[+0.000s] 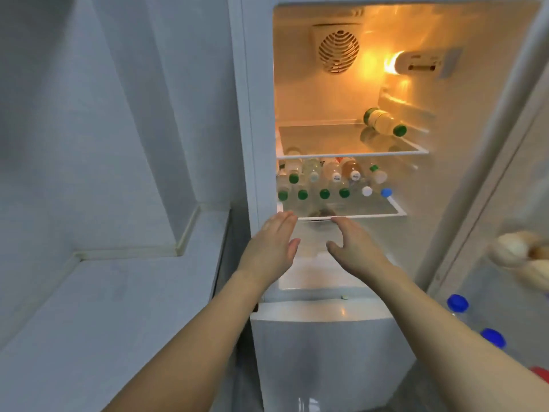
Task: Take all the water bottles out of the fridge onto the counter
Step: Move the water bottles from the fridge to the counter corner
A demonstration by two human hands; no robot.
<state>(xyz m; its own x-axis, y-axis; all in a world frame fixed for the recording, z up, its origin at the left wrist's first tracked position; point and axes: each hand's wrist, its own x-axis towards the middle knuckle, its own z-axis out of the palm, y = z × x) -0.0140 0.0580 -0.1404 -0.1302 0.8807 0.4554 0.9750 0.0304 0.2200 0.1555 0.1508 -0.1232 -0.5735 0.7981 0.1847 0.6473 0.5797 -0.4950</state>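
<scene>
The fridge stands open, lit yellow inside. On its lower glass shelf lie several water bottles with green, white and blue caps facing me, stacked in two layers. One more bottle with a green cap lies on the upper shelf at the right. My left hand and my right hand reach side by side toward the front edge of the lower shelf, fingers straight, palms facing each other, holding nothing. The counter is a pale surface to the left of the fridge.
The fridge door swings open at the right; its rack holds bottles with blue caps and pale eggs. A white drawer sits below the lower shelf. Grey walls enclose the counter's corner.
</scene>
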